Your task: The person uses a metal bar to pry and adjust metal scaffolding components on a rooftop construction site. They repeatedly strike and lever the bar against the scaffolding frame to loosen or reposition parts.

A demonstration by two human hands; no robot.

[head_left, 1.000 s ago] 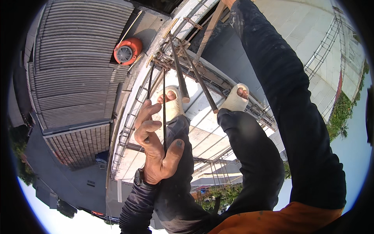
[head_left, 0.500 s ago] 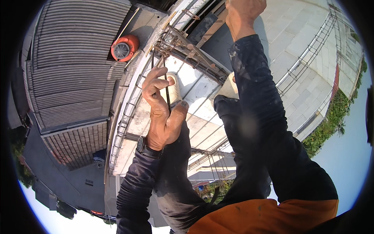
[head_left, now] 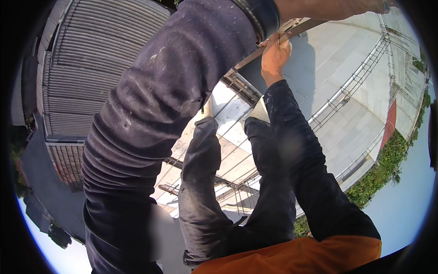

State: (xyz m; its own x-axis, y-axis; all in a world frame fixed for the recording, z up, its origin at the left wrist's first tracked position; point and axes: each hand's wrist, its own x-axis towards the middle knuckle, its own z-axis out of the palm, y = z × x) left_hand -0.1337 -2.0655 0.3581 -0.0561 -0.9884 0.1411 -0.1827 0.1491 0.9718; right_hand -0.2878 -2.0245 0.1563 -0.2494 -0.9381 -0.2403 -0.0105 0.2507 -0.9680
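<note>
My left arm stretches across the top, its dark sleeve large in the foreground and a black watch strap at the wrist. Past the strap, my left hand [head_left: 335, 8] reaches to the upper right; its fingers are mostly cut off by the frame edge. Below it, my right hand [head_left: 274, 57] is closed on the edge of a brown wooden board [head_left: 305, 27], which slants up to the right. The board's lower left end runs behind my left forearm. Light-coloured footwear [head_left: 260, 112] shows beneath my dark trousers.
Reinforcing-bar work [head_left: 242, 87] lies beyond my feet, over a pale surface with thin bars. Light panels [head_left: 337, 59] spread to the right, with a long rebar cage [head_left: 351, 86] across them. A corrugated roof [head_left: 105, 59] lies lower at left, past the drop.
My left hand has left the dark, thin-handled tool near my left foot and swung up to the far right. My right hand has come lower and now grips the board.
</note>
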